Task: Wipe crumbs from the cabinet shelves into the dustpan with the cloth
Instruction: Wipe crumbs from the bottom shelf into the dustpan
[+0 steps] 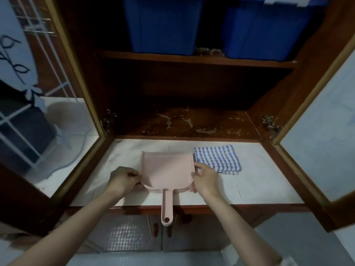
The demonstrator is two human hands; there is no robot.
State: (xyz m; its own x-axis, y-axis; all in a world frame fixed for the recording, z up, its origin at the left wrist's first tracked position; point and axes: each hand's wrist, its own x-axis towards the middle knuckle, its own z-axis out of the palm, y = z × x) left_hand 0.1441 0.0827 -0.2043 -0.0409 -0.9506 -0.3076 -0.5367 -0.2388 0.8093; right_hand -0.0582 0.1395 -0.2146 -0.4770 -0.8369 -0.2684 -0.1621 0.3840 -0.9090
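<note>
A pink dustpan (166, 169) lies on the white tiled counter (259, 181) in front of the open cabinet, its handle sticking out over the front edge. My left hand (123, 179) grips the pan's left rear corner and my right hand (204, 179) grips its right rear corner. A folded blue-and-white checked cloth (218, 158) lies flat on the counter just right of the pan, touching nothing but the counter. Pale crumbs (192, 123) are scattered across the dark wooden lower shelf (134, 121) behind the counter.
Two blue plastic bins (163, 25) (269, 29) stand on the upper shelf, with some debris (208, 50) between them. Glass cabinet doors stand open at left (28, 93) and right (317, 121). Lower cabinet doors with handles (155, 229) sit under the counter.
</note>
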